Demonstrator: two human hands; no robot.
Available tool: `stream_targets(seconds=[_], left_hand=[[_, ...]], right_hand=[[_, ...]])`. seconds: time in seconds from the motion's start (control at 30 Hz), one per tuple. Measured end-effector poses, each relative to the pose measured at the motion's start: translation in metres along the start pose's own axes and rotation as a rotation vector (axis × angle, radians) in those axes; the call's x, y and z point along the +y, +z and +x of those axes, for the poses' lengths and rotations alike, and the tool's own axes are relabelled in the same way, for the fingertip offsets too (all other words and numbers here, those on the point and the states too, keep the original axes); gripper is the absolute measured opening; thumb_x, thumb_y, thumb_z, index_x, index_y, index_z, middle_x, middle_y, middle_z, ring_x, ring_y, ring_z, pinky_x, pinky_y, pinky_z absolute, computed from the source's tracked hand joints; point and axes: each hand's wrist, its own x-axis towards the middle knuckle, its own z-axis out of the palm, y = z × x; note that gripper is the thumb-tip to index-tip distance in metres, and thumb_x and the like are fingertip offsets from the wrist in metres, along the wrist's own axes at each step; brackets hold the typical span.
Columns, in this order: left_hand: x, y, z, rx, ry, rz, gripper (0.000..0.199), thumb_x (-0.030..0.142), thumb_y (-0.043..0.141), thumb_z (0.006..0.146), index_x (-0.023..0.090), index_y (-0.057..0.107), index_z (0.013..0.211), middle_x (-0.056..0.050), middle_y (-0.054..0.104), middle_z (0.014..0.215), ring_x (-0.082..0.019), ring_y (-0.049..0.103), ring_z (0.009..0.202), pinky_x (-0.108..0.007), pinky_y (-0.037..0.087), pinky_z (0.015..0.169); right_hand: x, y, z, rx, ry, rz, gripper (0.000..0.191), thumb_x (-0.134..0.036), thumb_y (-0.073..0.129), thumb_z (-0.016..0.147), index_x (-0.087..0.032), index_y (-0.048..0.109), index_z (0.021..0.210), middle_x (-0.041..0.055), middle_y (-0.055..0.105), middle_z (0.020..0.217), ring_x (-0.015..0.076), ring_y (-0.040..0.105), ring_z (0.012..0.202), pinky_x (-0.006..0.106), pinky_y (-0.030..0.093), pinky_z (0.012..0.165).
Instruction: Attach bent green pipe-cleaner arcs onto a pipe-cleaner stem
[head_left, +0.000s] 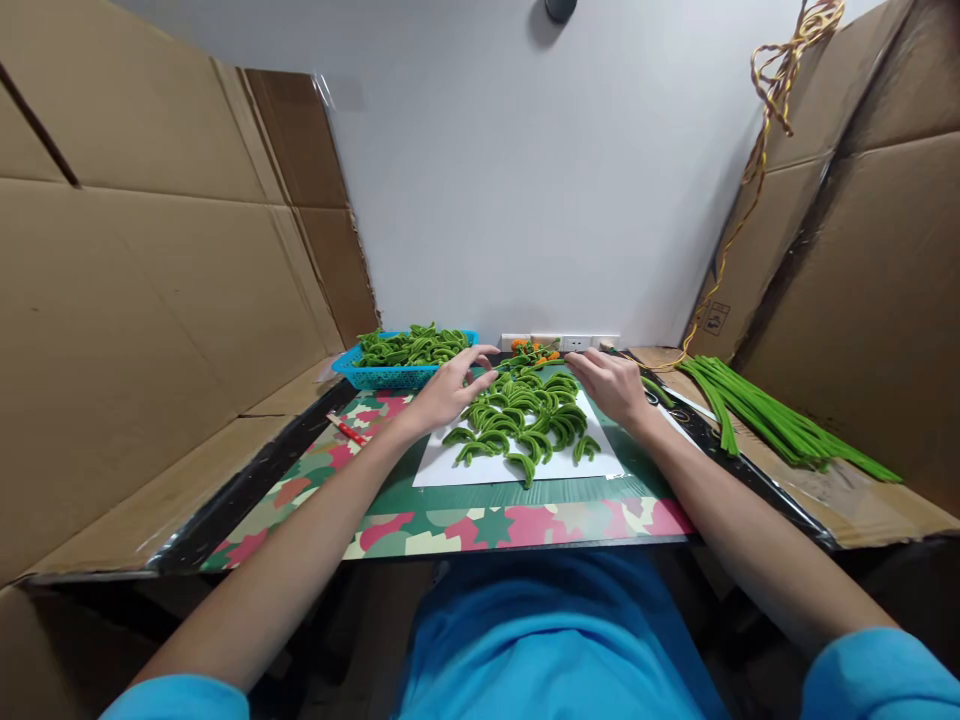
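My left hand reaches over the left side of a pile of short, curved, fuzzy green pipe-cleaner pieces. Its thumb and fingers are apart, with nothing visible between them. Across the pile, my right hand has its fingertips pinched at the end of a thin green pipe cleaner, which points left toward the other hand. The curved pieces lie in loose clusters on a white sheet. Small orange items with green stems sit behind the pile, partly hidden.
A blue basket of green pieces stands back left. Long straight green pipe cleaners lie at right. A red cutter-like tool rests on the patterned mat at left. Cardboard walls flank the table, and a yellow twisted cord hangs at right.
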Motion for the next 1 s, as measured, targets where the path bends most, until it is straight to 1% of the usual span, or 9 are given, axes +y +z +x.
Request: stream_targets(seconds=[0.1, 0.2, 0.3, 0.4, 0.5, 0.67, 0.73, 0.83, 1.0], left_hand=[[0.004, 0.006, -0.001, -0.032, 0.050, 0.011, 0.043, 0.053, 0.055, 0.101, 0.019, 0.068, 0.125, -0.008, 0.071, 0.116, -0.018, 0.065, 0.089, -0.029, 0.049, 0.080], [0.010, 0.009, -0.005, -0.199, 0.002, -0.023, 0.051, 0.056, 0.046, 0.104, 0.015, 0.070, 0.086, -0.002, 0.066, 0.070, -0.015, 0.059, 0.064, -0.026, 0.042, 0.065], [0.016, 0.011, -0.009, -0.260, -0.019, -0.086, 0.053, 0.055, 0.043, 0.106, 0.016, 0.063, 0.076, 0.003, 0.053, 0.054, -0.011, 0.048, 0.050, -0.024, 0.037, 0.057], [0.018, 0.009, -0.009, -0.160, 0.000, -0.050, 0.049, 0.052, 0.047, 0.105, 0.016, 0.060, 0.073, 0.003, 0.054, 0.056, -0.010, 0.047, 0.050, -0.023, 0.035, 0.057], [0.018, 0.006, -0.009, -0.075, -0.018, -0.030, 0.046, 0.050, 0.050, 0.103, 0.016, 0.061, 0.075, 0.003, 0.056, 0.058, -0.010, 0.048, 0.051, -0.023, 0.034, 0.056], [0.020, 0.006, -0.010, -0.028, -0.054, -0.103, 0.045, 0.051, 0.052, 0.102, 0.015, 0.065, 0.078, 0.003, 0.056, 0.057, -0.009, 0.047, 0.047, -0.021, 0.034, 0.051], [0.021, 0.009, -0.009, -0.036, -0.084, -0.208, 0.045, 0.053, 0.054, 0.100, 0.015, 0.065, 0.079, 0.002, 0.057, 0.058, -0.008, 0.047, 0.044, -0.021, 0.034, 0.047], [0.022, 0.015, -0.007, -0.126, -0.184, -0.445, 0.045, 0.057, 0.058, 0.097, 0.014, 0.066, 0.083, 0.001, 0.061, 0.060, -0.008, 0.049, 0.038, -0.020, 0.032, 0.039], [0.024, 0.020, -0.006, -0.244, -0.317, -0.700, 0.045, 0.058, 0.067, 0.092, 0.014, 0.067, 0.083, -0.001, 0.065, 0.064, -0.009, 0.056, 0.039, -0.018, 0.031, 0.033]], right_hand=[[-0.024, -0.005, 0.010, 0.077, -0.068, 0.038, 0.031, -0.032, 0.048, 0.113, -0.022, 0.077, 0.110, 0.0033, 0.072, 0.083, 0.0139, 0.061, 0.071, 0.029, 0.034, 0.065], [-0.038, -0.011, 0.016, 0.098, -0.124, 0.073, 0.028, -0.031, 0.051, 0.111, -0.023, 0.078, 0.108, 0.0032, 0.073, 0.081, 0.0145, 0.062, 0.072, 0.028, 0.037, 0.068], [-0.039, -0.013, 0.017, 0.099, -0.081, 0.144, 0.025, -0.033, 0.055, 0.109, -0.024, 0.078, 0.110, 0.0041, 0.075, 0.084, 0.0149, 0.065, 0.074, 0.028, 0.038, 0.068], [-0.030, -0.009, 0.015, 0.082, 0.123, 0.313, 0.027, -0.042, 0.060, 0.106, -0.024, 0.081, 0.107, 0.0047, 0.076, 0.086, 0.0157, 0.065, 0.071, 0.029, 0.038, 0.064], [-0.014, -0.005, 0.014, 0.085, 0.450, 0.667, 0.039, -0.056, 0.070, 0.095, -0.020, 0.081, 0.084, 0.0037, 0.071, 0.072, 0.0157, 0.057, 0.060, 0.029, 0.035, 0.056], [-0.001, -0.009, 0.013, -0.143, 0.703, 1.351, 0.043, -0.059, 0.085, 0.078, -0.018, 0.074, 0.068, -0.0019, 0.054, 0.056, 0.0108, 0.040, 0.049, 0.027, 0.028, 0.047], [-0.004, -0.012, 0.012, -0.216, 0.709, 1.539, 0.039, -0.056, 0.084, 0.080, -0.018, 0.077, 0.073, 0.0015, 0.063, 0.068, 0.0118, 0.048, 0.057, 0.026, 0.037, 0.051], [-0.014, -0.016, 0.014, -0.294, 0.628, 1.799, 0.032, -0.054, 0.078, 0.087, -0.022, 0.082, 0.086, 0.0080, 0.074, 0.115, 0.0185, 0.066, 0.092, 0.030, 0.054, 0.076], [-0.027, -0.028, 0.021, -0.291, 0.587, 2.008, 0.041, -0.059, 0.056, 0.098, -0.030, 0.079, 0.115, 0.0035, 0.065, 0.146, 0.0276, 0.057, 0.136, 0.047, 0.048, 0.114]])
